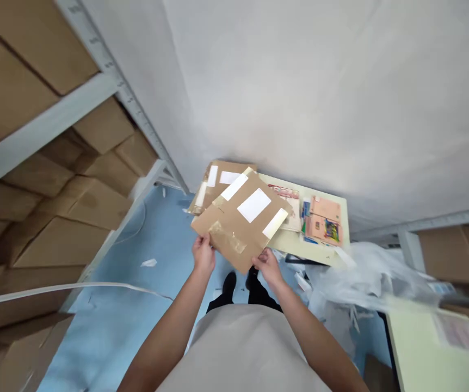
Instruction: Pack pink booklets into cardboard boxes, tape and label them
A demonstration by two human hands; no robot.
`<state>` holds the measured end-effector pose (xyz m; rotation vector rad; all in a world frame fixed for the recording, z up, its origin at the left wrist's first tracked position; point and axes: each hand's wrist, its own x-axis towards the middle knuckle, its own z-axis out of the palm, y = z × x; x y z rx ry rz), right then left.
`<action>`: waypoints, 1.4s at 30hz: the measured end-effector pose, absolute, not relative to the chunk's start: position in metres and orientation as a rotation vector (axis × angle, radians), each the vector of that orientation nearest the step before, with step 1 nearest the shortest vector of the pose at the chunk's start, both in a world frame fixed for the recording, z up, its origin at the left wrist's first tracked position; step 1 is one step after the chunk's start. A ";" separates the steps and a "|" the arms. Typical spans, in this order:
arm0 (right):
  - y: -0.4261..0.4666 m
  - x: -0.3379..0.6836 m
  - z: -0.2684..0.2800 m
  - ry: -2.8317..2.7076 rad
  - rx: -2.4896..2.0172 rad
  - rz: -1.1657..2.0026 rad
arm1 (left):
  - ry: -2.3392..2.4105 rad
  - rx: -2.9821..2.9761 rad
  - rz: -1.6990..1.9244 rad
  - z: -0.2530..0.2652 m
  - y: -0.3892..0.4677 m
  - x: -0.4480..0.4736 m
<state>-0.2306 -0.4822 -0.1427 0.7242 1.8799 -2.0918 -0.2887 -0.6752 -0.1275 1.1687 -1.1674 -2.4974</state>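
Between my two hands I hold a flat piece of brown cardboard (228, 223), tilted, with white paper labels and strips of clear tape on it. My left hand (204, 253) pinches its lower left edge, thumb on top. At the lower right corner my right hand (267, 265) grips it the same way. Behind it, on the left end of a pale yellow table (300, 246), lies another brown cardboard piece (226, 166) with white labels. The held cardboard overlaps part of it in view.
Pink packets (325, 209) and a red-and-white printed packet (294, 207) lie on the table. Shelves with cardboard boxes (71, 239) line the left. Clear plastic wrap (369, 272) heaps at right, near another pale table (430, 348). Paper scraps (149, 263) litter the blue floor. A white wall (300, 87) stands ahead.
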 end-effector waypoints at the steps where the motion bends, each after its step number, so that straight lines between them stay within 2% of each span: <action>1: -0.476 -0.219 -0.143 1.924 0.711 -2.081 | -1.199 1.105 -2.508 -0.126 -0.673 -0.286; 4: -0.440 -0.191 -0.139 2.110 0.851 -2.087 | -1.354 0.849 -2.600 -0.115 -0.659 -0.290; 8: -0.360 -0.145 -0.123 2.313 1.300 -2.142 | -1.737 0.430 -2.654 -0.094 -0.612 -0.310; 13: -0.262 -0.058 -0.089 2.537 2.071 -1.957 | -2.023 -0.079 -2.703 -0.066 -0.503 -0.312; 15: -0.231 -0.020 -0.071 2.628 2.188 -1.908 | -2.119 -0.322 -2.718 -0.055 -0.450 -0.297; 17: -0.203 0.018 -0.052 2.698 2.184 -2.000 | -2.214 -0.586 -2.723 -0.045 -0.395 -0.273; 19: -0.178 0.056 -0.035 2.685 2.148 -2.226 | -2.315 -0.864 -2.697 -0.037 -0.341 -0.243; 23: -0.136 0.128 -0.018 2.462 2.263 -2.586 | -2.448 -1.326 -2.588 -0.030 -0.245 -0.178; 29: -0.101 0.210 -0.033 2.273 2.592 -2.660 | -2.387 -1.458 -2.786 -0.028 -0.143 -0.099; 35: -0.086 0.233 -0.051 2.175 2.891 -2.556 | -2.618 -1.383 -3.054 -0.031 -0.088 -0.038; 39: -0.073 0.230 -0.056 1.864 3.241 -2.366 | -2.962 -1.542 -2.705 -0.044 -0.055 -0.016; 42: -0.061 0.234 -0.055 1.832 3.255 -2.253 | -3.021 -1.657 -2.502 -0.055 -0.022 -0.016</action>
